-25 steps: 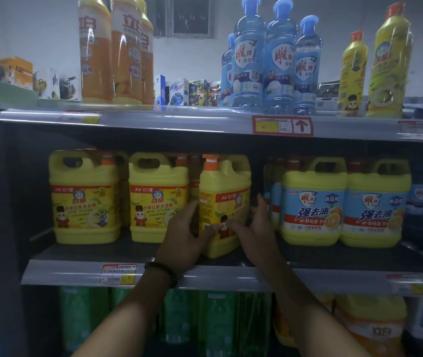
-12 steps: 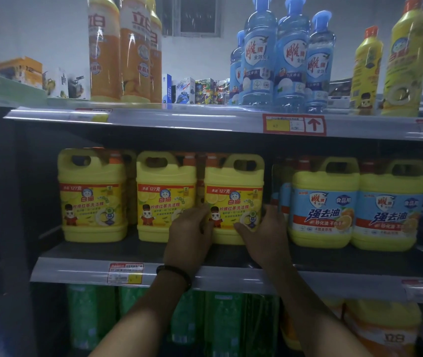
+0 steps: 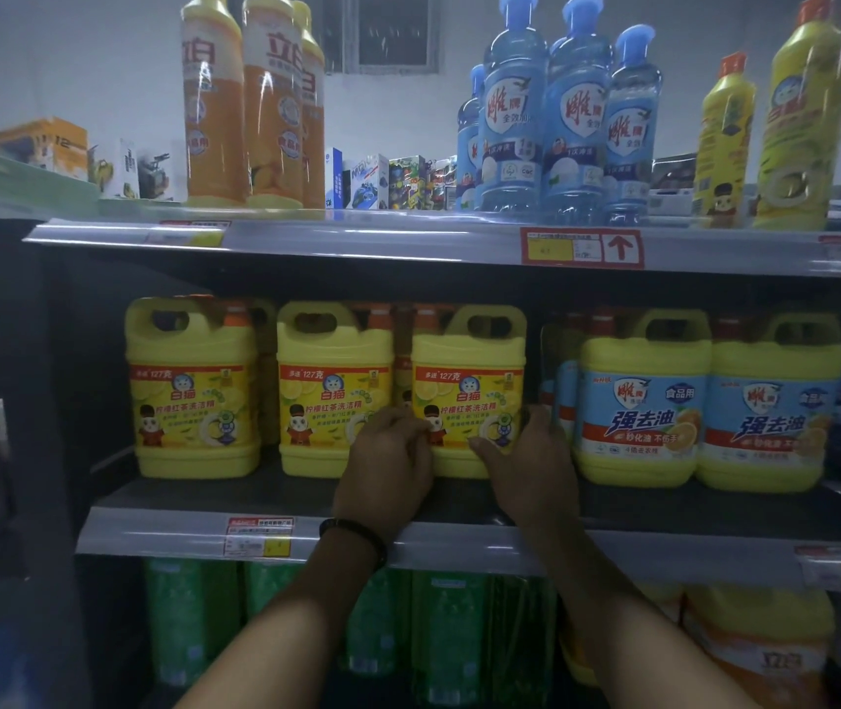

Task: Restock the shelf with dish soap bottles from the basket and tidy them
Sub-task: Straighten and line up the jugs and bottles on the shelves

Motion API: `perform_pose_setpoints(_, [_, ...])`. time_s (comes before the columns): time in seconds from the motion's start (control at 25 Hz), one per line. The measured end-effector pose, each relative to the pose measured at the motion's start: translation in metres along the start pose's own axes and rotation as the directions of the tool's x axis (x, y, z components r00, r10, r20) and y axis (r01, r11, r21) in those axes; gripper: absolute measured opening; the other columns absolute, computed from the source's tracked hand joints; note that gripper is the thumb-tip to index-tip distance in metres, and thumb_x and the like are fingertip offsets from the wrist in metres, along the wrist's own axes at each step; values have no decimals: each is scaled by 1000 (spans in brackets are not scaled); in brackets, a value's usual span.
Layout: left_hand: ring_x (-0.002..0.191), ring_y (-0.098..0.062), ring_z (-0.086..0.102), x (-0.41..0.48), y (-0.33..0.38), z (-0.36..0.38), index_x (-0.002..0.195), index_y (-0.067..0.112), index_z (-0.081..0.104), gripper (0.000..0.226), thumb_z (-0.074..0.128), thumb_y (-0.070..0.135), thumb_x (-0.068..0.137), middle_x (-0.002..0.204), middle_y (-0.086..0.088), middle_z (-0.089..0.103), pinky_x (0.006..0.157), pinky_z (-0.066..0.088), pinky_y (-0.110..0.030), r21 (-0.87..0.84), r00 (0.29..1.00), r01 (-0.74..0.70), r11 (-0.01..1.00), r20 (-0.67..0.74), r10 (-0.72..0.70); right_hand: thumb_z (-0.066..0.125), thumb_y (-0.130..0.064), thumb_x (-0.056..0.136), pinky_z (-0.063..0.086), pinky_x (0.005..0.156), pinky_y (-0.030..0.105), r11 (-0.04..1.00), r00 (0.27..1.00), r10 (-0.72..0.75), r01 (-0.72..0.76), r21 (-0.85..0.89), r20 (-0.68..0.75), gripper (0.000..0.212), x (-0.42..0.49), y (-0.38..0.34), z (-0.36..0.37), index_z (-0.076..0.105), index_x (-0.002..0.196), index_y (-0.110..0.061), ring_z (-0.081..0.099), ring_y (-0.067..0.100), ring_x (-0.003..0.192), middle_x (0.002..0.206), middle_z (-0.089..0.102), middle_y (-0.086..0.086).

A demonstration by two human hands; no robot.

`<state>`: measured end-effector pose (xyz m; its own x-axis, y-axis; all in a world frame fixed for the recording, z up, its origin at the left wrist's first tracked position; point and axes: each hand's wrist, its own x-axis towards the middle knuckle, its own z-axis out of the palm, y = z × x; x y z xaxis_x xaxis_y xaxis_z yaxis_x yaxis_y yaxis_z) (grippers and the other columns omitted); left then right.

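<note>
- A person's two hands reach into the middle shelf [image 3: 178,534] of a shop rack, one on each side of a yellow dish soap jug [image 3: 469,381].
- The left hand [image 3: 388,463], with a dark band [image 3: 357,534] on its wrist, grips the jug's lower left corner with curled fingers.
- The right hand [image 3: 531,468] clasps the lower right corner, thumb across the front label and fingers wrapped round the side.
- The jug stands upright on the shelf, label facing out.
- Two matching yellow jugs [image 3: 331,391] stand to its left in a row, the nearer one just beside it.
- Blue-label jugs [image 3: 643,401] stand to its right, beyond the right hand.
- The top shelf holds tall orange bottles [image 3: 214,104], blue bottles [image 3: 510,120] and yellow bottles [image 3: 807,120].
- Green bottles [image 3: 183,621] stand on the shelf below.
</note>
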<state>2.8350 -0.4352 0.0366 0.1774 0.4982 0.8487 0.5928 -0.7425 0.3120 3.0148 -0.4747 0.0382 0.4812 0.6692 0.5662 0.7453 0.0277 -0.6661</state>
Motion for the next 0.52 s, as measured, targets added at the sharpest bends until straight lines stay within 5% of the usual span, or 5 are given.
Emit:
perform_pose_setpoints(0.08, [99,-16,65,0,5,-16,101,15,79,15,67,8,94,105,-1,69,89,56,-38,-54,999,-23,998,-35,21,83,-46,87,54,99,49,998,992,-52,49,-32,-113,78,-6,-6,-5,44,145,-12,56,35,127,139,54,15])
perform_pose_setpoints(0.2, [100,-17,61,-5,-5,-54,105,17,75,13,68,13,94,107,1,64,87,53,-37,-11,995,-69,998,-74,68,71,-37,92,53,92,45,948,904,-316,296,-112,-287,49,-21,-15,-6,57,131,-11,58,32,114,124,59,13])
perform_pose_setpoints(0.4, [101,-19,51,-15,-54,-107,121,13,58,32,73,22,94,121,-5,49,85,46,-34,89,977,97,991,-199,-77,57,-44,93,52,87,39,927,921,-359,371,59,-149,43,-53,-82,29,59,127,-19,56,24,110,119,58,3])
perform_pose_setpoints(0.52, [115,-19,47,-13,-71,-109,135,14,49,49,74,26,94,132,-8,48,99,47,-42,35,965,249,968,-97,-245,61,-43,92,54,90,44,951,949,-304,307,32,-87,51,-64,-111,61,53,136,-19,57,27,114,125,57,6])
